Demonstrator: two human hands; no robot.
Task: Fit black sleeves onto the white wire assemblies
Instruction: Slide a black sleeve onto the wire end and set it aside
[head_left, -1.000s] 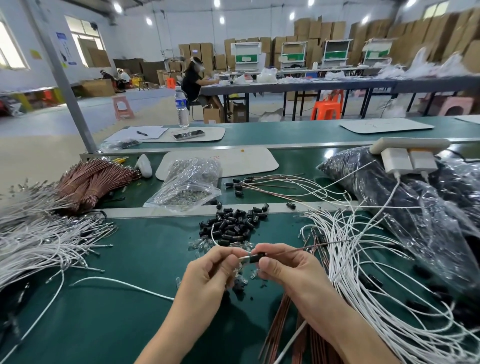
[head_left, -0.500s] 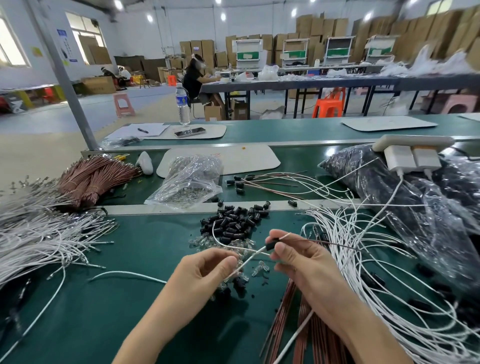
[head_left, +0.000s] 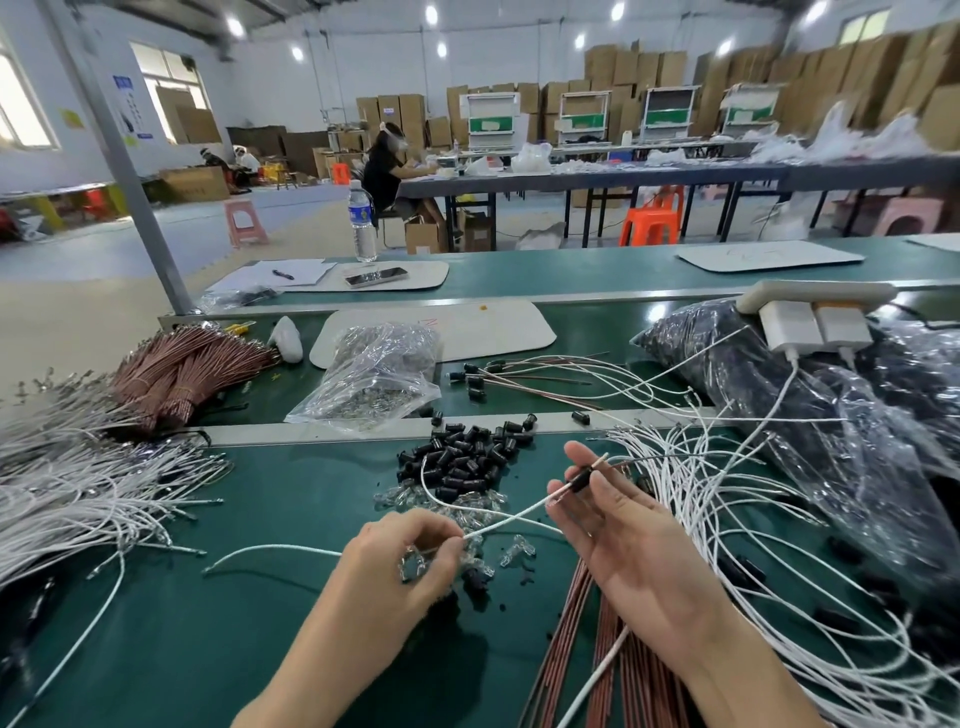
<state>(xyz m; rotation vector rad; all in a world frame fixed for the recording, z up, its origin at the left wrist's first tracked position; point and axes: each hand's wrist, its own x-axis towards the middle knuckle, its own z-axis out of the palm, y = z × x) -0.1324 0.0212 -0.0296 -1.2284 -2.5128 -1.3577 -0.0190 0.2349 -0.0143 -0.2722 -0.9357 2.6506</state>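
Currently threading a black sleeve (head_left: 578, 483) along a white wire (head_left: 511, 515).
Over the green bench (head_left: 291, 493), the left hand (head_left: 410, 561) is pinching the white wire, and the right hand (head_left: 628, 540) is pinching the black sleeve, already on it. Seating it probably calls for keeping the wire taut.
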